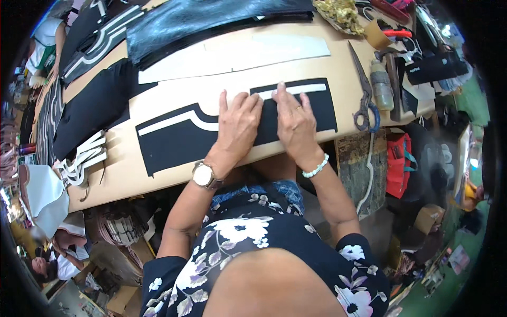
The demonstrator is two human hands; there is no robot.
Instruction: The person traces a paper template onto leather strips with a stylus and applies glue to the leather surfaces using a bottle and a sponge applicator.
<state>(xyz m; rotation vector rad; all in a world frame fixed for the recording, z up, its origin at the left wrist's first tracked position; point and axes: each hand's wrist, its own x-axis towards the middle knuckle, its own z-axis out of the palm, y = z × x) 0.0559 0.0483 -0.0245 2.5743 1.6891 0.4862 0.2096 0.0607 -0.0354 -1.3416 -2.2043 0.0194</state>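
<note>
Black fabric panel [174, 140] with a white stripe [203, 120] lies on my worktop [338, 63]; my left hand [238, 126] and right hand [294, 122] press flat on it, fingers spread, scissors [364, 95] to the right.

You see an evenly and brightly lit workbench [296, 63], with only soft, short shadows under your hands. Above the bench's far edge, glossy black sheet material [211, 21] catches pale glare. The bench's straight edges bow strongly. Beyond the bench on every side, the picture smears, darkens and ends in a black circular rim.
</note>
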